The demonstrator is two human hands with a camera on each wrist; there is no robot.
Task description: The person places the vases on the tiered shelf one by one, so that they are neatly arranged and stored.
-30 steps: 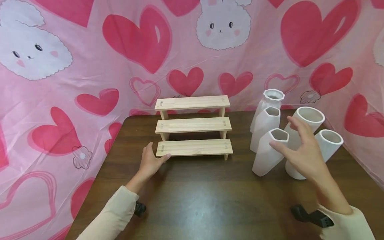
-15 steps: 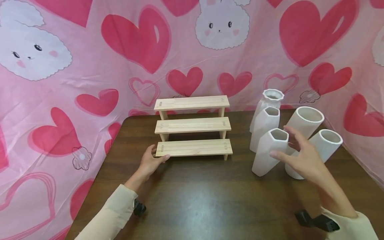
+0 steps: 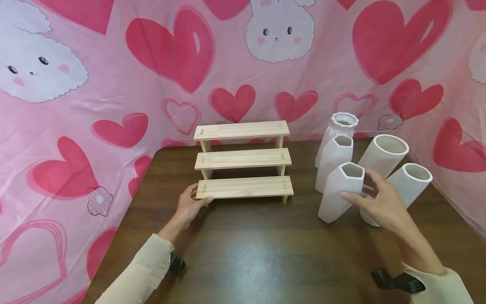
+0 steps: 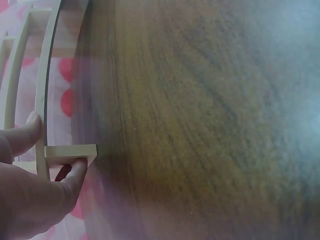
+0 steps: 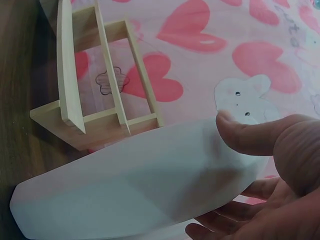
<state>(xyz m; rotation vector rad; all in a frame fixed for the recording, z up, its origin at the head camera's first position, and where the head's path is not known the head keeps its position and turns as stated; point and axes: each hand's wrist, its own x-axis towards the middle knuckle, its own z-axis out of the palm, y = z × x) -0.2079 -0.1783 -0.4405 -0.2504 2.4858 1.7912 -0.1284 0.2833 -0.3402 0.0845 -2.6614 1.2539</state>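
Observation:
A three-step wooden display stand stands on the brown table. My left hand grips the left end of its lowest step; in the left wrist view, thumb and fingers lie around the board and its leg. On the right, my right hand holds a white faceted vase with a five-sided mouth, upright on the table. Seen from the right wrist, the thumb presses one side of the vase and the fingers curl around the other, partly hidden.
Behind the held vase are another faceted vase and one with a scalloped rim. Two round-mouthed white vases, a wide one and a narrower one, stand close to my right hand. A pink heart-and-rabbit cloth hangs behind the table.
My right hand has come down and closed around the front faceted vase. The left hand's fingers have settled round the end of the lowest step. Stand and vases stay in place.

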